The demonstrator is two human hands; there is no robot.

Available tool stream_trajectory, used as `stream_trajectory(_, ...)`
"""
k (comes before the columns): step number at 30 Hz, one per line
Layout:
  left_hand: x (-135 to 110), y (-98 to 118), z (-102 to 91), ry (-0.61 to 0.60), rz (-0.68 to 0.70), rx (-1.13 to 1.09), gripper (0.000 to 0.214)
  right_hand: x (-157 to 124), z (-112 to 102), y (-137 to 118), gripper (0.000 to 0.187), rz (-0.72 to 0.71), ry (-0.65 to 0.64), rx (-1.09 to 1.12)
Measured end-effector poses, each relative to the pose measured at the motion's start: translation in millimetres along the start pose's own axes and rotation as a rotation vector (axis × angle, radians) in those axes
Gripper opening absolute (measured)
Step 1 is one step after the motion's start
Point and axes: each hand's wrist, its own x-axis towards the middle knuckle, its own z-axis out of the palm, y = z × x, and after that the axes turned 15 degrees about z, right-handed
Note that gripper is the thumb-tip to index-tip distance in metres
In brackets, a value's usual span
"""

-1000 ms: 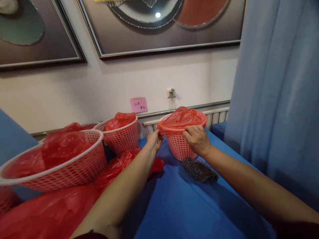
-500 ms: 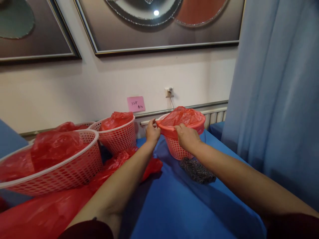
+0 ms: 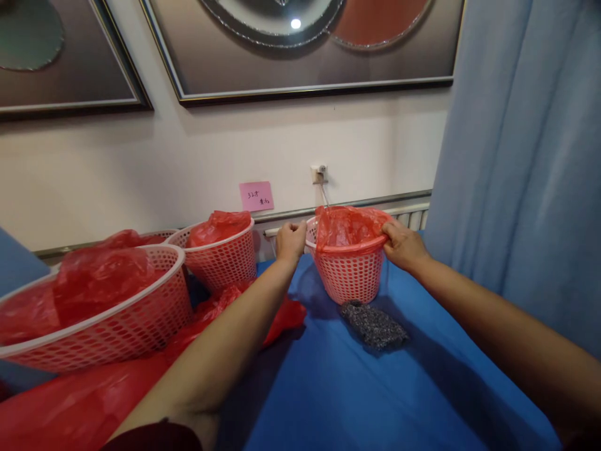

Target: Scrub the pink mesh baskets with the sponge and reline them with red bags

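Observation:
A pink perforated plastic basket (image 3: 353,279) stands upright on the blue-covered table. A thin red plastic bag (image 3: 350,227) hangs inside it, its edge folded over the front and right of the rim. The left part of the rim shows bare. My right hand (image 3: 406,245) pinches the bag's edge at the right of the rim. Beside the left of the rim is my left hand (image 3: 290,241), its fingers closed; what they hold, if anything, is hidden. In front of the basket lies a dark grey speckled bundle (image 3: 374,326) in clear plastic.
At left stand a large basket (image 3: 141,316) and a smaller basket (image 3: 225,254), both with red bags inside. Loose red plastic (image 3: 89,401) lies around them. Behind are a wall socket (image 3: 320,174), a pink note (image 3: 256,196) and a radiator (image 3: 416,216). A blue curtain (image 3: 530,156) hangs at right.
My right hand has moved from the front of the rim to its right side. The bag has come off the left of the rim. My left hand's fingers have curled closed.

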Motion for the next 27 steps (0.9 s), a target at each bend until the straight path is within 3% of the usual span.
stream_trajectory(4, 4, 14, 6.2, -0.076, -0.074, -0.102, 0.036, -2, 9, 4, 0.027, -0.069, 0.042, 0.092)
stream_trajectory(7, -3, 14, 8.5, -0.020, -0.161, -0.259, 0.033, -4, 13, 12, 0.024, -0.014, 0.044, 0.138)
stream_trajectory(11, -30, 7, 10.5, 0.091, -0.339, -0.563, 0.023, -1, 16, 29, 0.021, 0.021, 0.060, 0.228)
stream_trajectory(15, -51, 3, 15.5, 0.106, -0.542, -0.831, 0.026, 3, 16, 36, 0.023, 0.016, 0.055, 0.253)
stream_trajectory(17, -52, 3, 16.6, 0.112, -0.598, -0.934, 0.026, 0, 13, 31, 0.032, 0.021, 0.102, 0.257)
stream_trajectory(20, -49, 4, 17.0, 0.121, -0.622, -1.045, 0.018, -19, 8, 16, 0.046, -0.015, 0.295, 0.261)
stream_trajectory(22, -50, 4, 18.0, 0.126, -0.618, -1.084, 0.013, -37, 9, 2, 0.043, -0.138, 0.391, 0.226)
stream_trajectory(25, -55, 2, 20.3, 0.137, -0.608, -1.103, 0.015, -58, 16, -16, 0.029, -0.329, 0.391, 0.104)
stream_trajectory(27, -58, -1, 20.8, 0.136, -0.608, -1.098, 0.016, -63, 20, -21, 0.020, -0.307, 0.361, 0.023)
